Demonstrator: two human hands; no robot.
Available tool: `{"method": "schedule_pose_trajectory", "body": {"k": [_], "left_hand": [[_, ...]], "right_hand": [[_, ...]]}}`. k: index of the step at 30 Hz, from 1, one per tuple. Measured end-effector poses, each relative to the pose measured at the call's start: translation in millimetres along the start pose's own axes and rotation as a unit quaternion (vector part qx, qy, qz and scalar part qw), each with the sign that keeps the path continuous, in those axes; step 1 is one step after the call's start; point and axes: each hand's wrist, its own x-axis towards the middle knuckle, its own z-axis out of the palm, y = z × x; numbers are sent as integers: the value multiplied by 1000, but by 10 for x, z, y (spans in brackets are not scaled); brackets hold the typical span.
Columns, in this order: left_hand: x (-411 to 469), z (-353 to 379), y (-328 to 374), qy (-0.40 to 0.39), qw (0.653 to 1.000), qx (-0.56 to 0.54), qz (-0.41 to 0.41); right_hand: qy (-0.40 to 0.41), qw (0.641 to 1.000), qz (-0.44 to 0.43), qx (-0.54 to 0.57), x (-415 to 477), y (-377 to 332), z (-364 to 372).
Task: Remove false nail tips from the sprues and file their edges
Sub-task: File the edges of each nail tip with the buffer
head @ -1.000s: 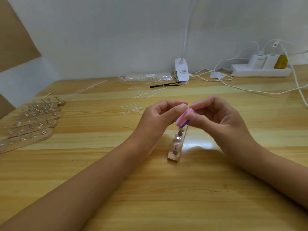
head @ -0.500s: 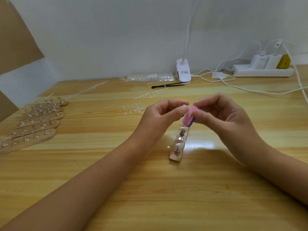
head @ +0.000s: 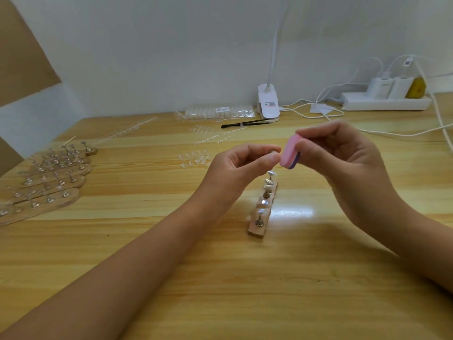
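Observation:
My right hand (head: 343, 163) pinches a small pink and purple nail file block (head: 290, 154) above the table. My left hand (head: 235, 171) is close beside it, thumb and forefinger pinched together on a tiny clear nail tip (head: 274, 152) that is mostly hidden by the fingertips. The file's pink face sits right next to that pinch. Below the hands a short wooden holder strip (head: 259, 218) with metal pegs lies on the wooden table (head: 220, 278). Loose clear nail tips (head: 195, 159) and thin clear sprues (head: 208, 138) lie further back.
Several longer wooden peg holders (head: 46, 185) are stacked at the left. At the back are a bag of nail tips (head: 218, 112), a black tool (head: 242, 123), a white clip lamp (head: 268, 104), and a power strip (head: 384, 101) with trailing white cables (head: 392, 133).
Both hands have risen slightly above the short holder strip, and the file has tilted more upright against the pinched tip. The view has shifted a little.

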Motion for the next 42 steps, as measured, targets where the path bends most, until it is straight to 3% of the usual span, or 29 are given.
{"method": "schedule_pose_trajectory", "body": {"k": [4, 7, 10, 14, 17, 21, 25, 30, 42], "left_hand": [[-4, -5, 6, 4, 1000, -11, 5], [11, -16, 2, 11, 1000, -6, 1], [13, -18, -6, 17, 1000, -13, -3], [19, -17, -6, 14, 1000, -17, -3], [8, -10, -22, 9, 1000, -19, -10], [19, -3, -23, 14, 1000, -28, -6], [5, 14, -33, 5, 999, -36, -12], [15, -12, 7, -13, 995, -95, -25], [15, -38, 37, -29, 997, -65, -39]], "right_hand": [[-33, 999, 22, -5, -22, 35, 27], [-6, 1000, -2, -14, -20, 32, 28], [-45, 998, 23, -25, -31, 35, 48], [12, 1000, -1, -10, -18, 28, 43], [-28, 999, 31, -31, -38, 54, 61], [24, 1000, 7, 0, -30, 31, 52], [-28, 999, 34, -26, -83, 84, 105], [30, 1000, 3, 3, -36, 27, 34], [35, 999, -20, -13, -32, -68, 14]]}}
